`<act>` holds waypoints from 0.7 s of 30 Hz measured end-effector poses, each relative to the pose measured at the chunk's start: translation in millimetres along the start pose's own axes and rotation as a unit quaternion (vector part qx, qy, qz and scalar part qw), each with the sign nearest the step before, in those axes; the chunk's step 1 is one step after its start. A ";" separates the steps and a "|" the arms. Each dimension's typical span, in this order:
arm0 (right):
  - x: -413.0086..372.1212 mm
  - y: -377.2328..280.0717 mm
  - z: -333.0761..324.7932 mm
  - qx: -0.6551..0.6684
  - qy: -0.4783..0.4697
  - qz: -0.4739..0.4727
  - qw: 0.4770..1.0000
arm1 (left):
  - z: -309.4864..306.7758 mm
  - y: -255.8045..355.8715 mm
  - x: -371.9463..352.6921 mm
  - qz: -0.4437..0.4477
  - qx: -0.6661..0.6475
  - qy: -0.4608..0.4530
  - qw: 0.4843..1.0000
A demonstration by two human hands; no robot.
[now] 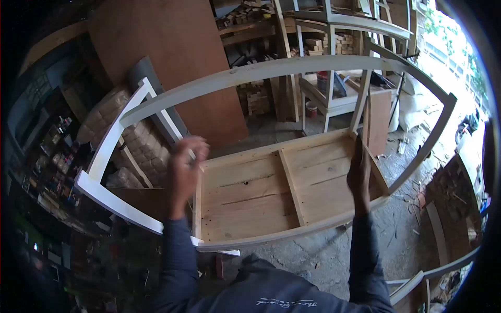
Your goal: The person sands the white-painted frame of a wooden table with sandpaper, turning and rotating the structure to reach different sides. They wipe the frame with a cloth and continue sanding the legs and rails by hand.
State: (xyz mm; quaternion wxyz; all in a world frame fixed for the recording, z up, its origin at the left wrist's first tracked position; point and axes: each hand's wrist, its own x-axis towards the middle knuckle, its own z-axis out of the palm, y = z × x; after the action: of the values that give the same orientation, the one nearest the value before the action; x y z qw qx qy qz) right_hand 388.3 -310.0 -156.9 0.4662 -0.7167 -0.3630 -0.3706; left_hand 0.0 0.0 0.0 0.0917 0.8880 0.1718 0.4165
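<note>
A wooden furniture frame stands before me, with pale painted curved rails (235, 78) round its top and a bare wood base (250, 203) split by a crosspiece. My left hand (187, 167), somewhat blurred, is raised near the left end of the base, its fingers curled in; a small pale bit shows between them, and I cannot tell what it is. Over the right end of the base is my right hand (359, 175), seen edge-on with its fingers stretched upward, close beside an upright post (362, 99) of the frame in this view.
A large brown board (172, 68) leans at the back beside wrapped bundles (143, 146). Behind the frame stands another pale frame (334, 109) with a red bucket (311, 108) under it. Shelves of wood offcuts (245, 15) line the back. Scraps litter the concrete floor (386, 235).
</note>
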 end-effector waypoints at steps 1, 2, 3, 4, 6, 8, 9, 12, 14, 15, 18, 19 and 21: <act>6.7 -22.8 4.4 0.010 0.003 0.003 1.000 | -7.7 0.3 2.2 0.002 0.011 0.000 1.000; 34.1 -39.1 7.4 0.003 0.042 -0.010 0.999 | -37.0 3.8 6.7 0.002 0.096 0.069 0.993; 76.9 -40.5 18.2 -0.016 0.072 -0.038 0.997 | -29.5 -1.8 11.2 -0.030 0.142 0.173 0.974; 125.1 -43.2 26.9 -0.036 0.102 -0.065 0.992 | -66.6 -22.3 7.5 0.038 0.213 0.249 0.944; 152.8 -53.7 70.8 -0.070 0.164 -0.055 0.983 | -150.2 -42.5 -14.7 0.058 0.366 0.332 0.867; 162.9 -47.8 136.0 -0.092 0.180 -0.078 0.976 | -200.8 -78.2 -45.2 -0.032 0.342 0.422 0.839; 154.9 -86.6 164.2 -0.183 0.156 -0.024 0.970 | -215.0 -107.1 -58.4 -0.100 0.205 0.465 0.856; 112.8 -189.9 269.2 -0.063 0.116 -0.091 0.987 | -236.0 -204.0 -77.7 -0.111 -0.348 0.253 0.896; 83.3 -261.4 305.2 -0.001 -0.078 -0.174 0.982 | -231.4 -246.1 -82.2 -0.198 -0.409 0.201 0.868; 81.9 -264.7 302.4 -0.054 -0.054 -0.270 0.960 | -227.9 -259.7 -78.1 -0.217 -0.387 0.199 0.874; 95.5 -246.3 289.0 -0.128 -0.020 -0.396 0.909 | -213.0 -284.4 -73.3 -0.244 -0.336 0.199 0.887; 103.0 -210.1 275.5 -0.101 -0.029 -0.334 0.937 | -209.4 -290.7 -70.3 -0.247 -0.323 0.197 0.892; 121.6 -140.7 254.7 -0.233 0.109 -0.174 0.951 | -206.4 -303.4 -68.7 -0.252 -0.300 0.198 0.898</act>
State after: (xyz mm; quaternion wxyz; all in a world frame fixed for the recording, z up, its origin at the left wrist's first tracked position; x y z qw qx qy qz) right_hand 371.7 -7.6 -69.0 0.2516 -0.6862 -0.3328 -0.5959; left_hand -269.5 258.3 -10.2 0.4200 0.6443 0.2713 0.5787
